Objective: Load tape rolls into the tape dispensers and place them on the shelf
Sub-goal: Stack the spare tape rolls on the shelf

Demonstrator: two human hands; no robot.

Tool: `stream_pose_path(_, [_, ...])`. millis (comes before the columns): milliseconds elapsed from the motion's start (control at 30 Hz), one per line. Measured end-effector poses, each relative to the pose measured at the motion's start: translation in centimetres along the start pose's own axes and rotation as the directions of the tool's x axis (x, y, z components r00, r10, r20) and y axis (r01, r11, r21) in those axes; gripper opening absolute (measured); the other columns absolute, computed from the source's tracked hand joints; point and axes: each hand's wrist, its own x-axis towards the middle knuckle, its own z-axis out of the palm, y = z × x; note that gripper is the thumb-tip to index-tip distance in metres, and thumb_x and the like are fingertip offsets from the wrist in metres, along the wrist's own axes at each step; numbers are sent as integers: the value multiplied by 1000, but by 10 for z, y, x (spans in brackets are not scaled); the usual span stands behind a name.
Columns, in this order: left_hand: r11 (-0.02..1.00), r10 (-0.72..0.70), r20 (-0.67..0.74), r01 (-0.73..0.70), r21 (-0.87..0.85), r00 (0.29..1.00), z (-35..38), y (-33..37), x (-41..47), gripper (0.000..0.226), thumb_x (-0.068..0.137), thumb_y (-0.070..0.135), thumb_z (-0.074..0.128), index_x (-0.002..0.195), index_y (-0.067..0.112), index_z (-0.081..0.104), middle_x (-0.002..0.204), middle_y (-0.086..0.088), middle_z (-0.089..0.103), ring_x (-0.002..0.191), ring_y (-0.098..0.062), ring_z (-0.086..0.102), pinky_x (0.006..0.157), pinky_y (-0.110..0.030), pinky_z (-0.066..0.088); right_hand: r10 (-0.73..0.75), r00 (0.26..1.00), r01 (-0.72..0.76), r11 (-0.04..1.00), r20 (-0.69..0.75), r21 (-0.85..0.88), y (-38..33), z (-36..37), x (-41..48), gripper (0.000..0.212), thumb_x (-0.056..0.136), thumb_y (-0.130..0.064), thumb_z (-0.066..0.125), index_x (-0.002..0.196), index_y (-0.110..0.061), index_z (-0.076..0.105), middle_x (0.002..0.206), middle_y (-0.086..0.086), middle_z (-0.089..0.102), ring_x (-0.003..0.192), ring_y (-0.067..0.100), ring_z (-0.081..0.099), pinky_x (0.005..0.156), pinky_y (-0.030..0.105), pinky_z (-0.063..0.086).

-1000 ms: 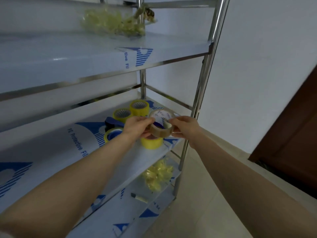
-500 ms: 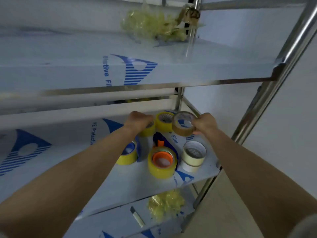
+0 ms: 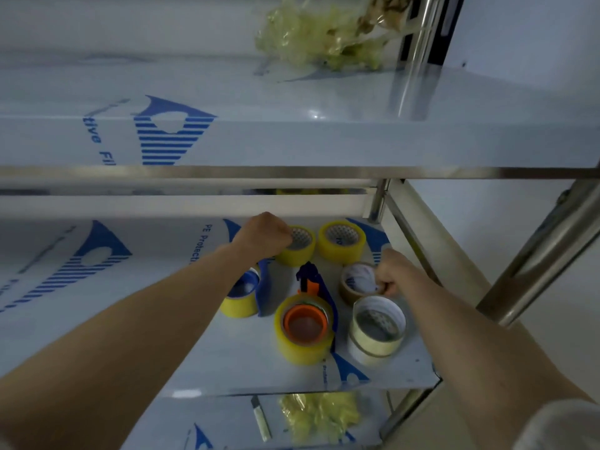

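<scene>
Two hands worked the shelf (image 3: 227, 362): your left hand (image 3: 263, 235) curled on a yellow roll (image 3: 300, 253) at the back, your right hand (image 3: 393, 274) pinched the brown roll (image 3: 349, 292) beside the loaded dispenser (image 3: 306, 280), so roll-picking seemed in hand, and next likely called for lifting one roll clear.

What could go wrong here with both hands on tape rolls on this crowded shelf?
Lifting the brown roll, the right hand or its forearm might knock the pale roll standing close by, near the shelf edge. The left hand on the yellow roll reaches over a loaded dispenser and may snag it.
</scene>
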Motion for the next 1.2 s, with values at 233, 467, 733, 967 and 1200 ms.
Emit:
stream_pose_path(233, [994, 102, -14, -101, 45, 995, -3, 5, 8, 40, 88, 14, 48, 126, 16, 59, 133, -5, 55, 123, -24, 48, 95, -30, 40, -312, 933, 253, 923, -180, -291, -30, -17, 25, 28, 92, -14, 49, 66, -15, 38, 72, 5, 43, 70, 21, 47, 66, 31, 38])
stream_pose_path(467, [992, 76, -35, -72, 103, 996, 1, 1, 17, 49, 87, 25, 54, 136, 22, 48, 138, 1, 52, 127, -21, 46, 103, -34, 41, -420, 907, 378, 808, 8, -452, -55, 2, 60, 34, 96, -19, 47, 129, -11, 48, 126, 8, 54, 120, 27, 48, 107, 44, 31])
stream_pose_path(733, [994, 68, -74, -61, 93, 995, 3, -6, 12, 51, 87, 26, 54, 137, 20, 46, 137, 2, 53, 127, -20, 47, 106, -34, 38, -436, 899, 332, 640, 28, -693, -63, 17, 73, 25, 90, -7, 54, 114, -10, 58, 131, 9, 53, 121, 28, 49, 101, 39, 38])
stream_pose_path(967, [998, 9, -89, -3, 58, 996, -9, -16, 5, 47, 87, 22, 55, 134, 19, 50, 135, 0, 54, 124, -21, 49, 102, -35, 42, -591, 799, 366, 622, -108, -692, -77, 0, 51, 30, 93, -13, 50, 123, -14, 56, 127, 7, 56, 117, 26, 53, 95, 36, 42])
stream_pose_path(1200, [993, -71, -87, 79, 86, 994, -37, -47, -17, 48, 88, 23, 52, 136, 23, 48, 142, 0, 46, 129, -23, 44, 104, -36, 41, -694, 714, 464, 563, -87, -684, -131, -4, -6, 30, 96, -14, 42, 122, -12, 56, 124, 7, 59, 118, 26, 50, 107, 38, 27])
